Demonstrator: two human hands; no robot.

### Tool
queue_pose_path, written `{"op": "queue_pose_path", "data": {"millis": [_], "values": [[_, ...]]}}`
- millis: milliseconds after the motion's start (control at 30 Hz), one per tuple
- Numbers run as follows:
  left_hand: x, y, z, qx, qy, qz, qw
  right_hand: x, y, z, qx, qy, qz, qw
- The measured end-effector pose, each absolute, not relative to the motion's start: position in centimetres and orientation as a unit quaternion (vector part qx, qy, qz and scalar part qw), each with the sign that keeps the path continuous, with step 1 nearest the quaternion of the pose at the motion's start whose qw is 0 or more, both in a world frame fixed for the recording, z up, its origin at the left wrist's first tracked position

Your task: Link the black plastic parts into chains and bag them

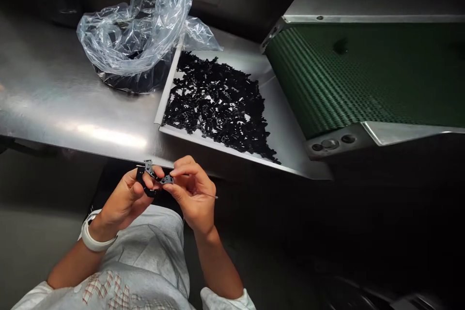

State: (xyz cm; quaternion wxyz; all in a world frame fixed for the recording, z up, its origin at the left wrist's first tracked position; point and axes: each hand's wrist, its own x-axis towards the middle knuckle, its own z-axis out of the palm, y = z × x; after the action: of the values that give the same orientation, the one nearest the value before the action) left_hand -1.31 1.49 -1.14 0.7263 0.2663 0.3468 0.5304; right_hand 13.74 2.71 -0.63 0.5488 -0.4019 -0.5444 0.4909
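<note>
My left hand [125,198] and my right hand [192,193] are held together in front of my body, just below the steel table's near edge. Both pinch a small black molded plastic part [156,178] with grey-looking metallic ends. My left fingers wrap its curved lower section. My right thumb and fingers hold its end, and a thin wire or pin [212,196] sticks out past my right hand. A white wristband [96,235] circles my left wrist.
A shallow steel tray [214,144] holds a heap of black plastic parts [218,104] on the stainless table [72,101]. Behind it lies a clear plastic bag [132,24] with dark contents. A green conveyor belt [363,68] with steel side guards runs at the right.
</note>
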Motion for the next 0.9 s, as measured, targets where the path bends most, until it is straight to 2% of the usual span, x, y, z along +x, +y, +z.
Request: {"op": "queue_pose_path", "data": {"millis": [100,200,233,267,367,467,600,767,833,900], "values": [[-1.9,1.9,-1.6,0.284,0.363,0.554,0.693,16.3,3.6,1.3,-0.415,-0.63,0.455,0.473],[-2.2,2.3,-1.5,0.311,0.372,0.58,0.654,19.9,6.7,3.8,-0.532,-0.699,0.298,0.374],[-2.2,2.3,-1.5,0.319,0.365,0.582,0.653,21.0,8.2,4.5,-0.595,-0.707,0.234,0.303],[-2.1,2.4,-1.4,0.326,0.354,0.582,0.656,21.9,9.9,4.9,-0.652,-0.709,0.186,0.196],[-2.0,2.2,-1.3,0.345,0.326,0.573,0.668,23.4,14.5,4.8,-0.681,-0.704,0.188,0.076],[-2.1,1.8,-1.5,0.367,0.329,0.555,0.67,23.7,17.2,3.6,-0.683,-0.702,0.201,0.017],[-2.5,1.7,-1.8,0.378,0.369,0.531,0.663,24.3,17.4,3.3,-0.684,-0.701,0.198,0.042],[-2.4,2.5,-2.2,0.391,0.366,0.542,0.648,25.0,14.1,5.3,-0.672,-0.683,0.22,0.182],[-2.1,2.7,-2.2,0.385,0.348,0.541,0.662,24.0,11.5,5.4,-0.625,-0.672,0.307,0.251],[-1.8,2.9,-2.0,0.384,0.314,0.545,0.676,22.3,8.5,4.9,-0.514,-0.614,0.475,0.365]]}}
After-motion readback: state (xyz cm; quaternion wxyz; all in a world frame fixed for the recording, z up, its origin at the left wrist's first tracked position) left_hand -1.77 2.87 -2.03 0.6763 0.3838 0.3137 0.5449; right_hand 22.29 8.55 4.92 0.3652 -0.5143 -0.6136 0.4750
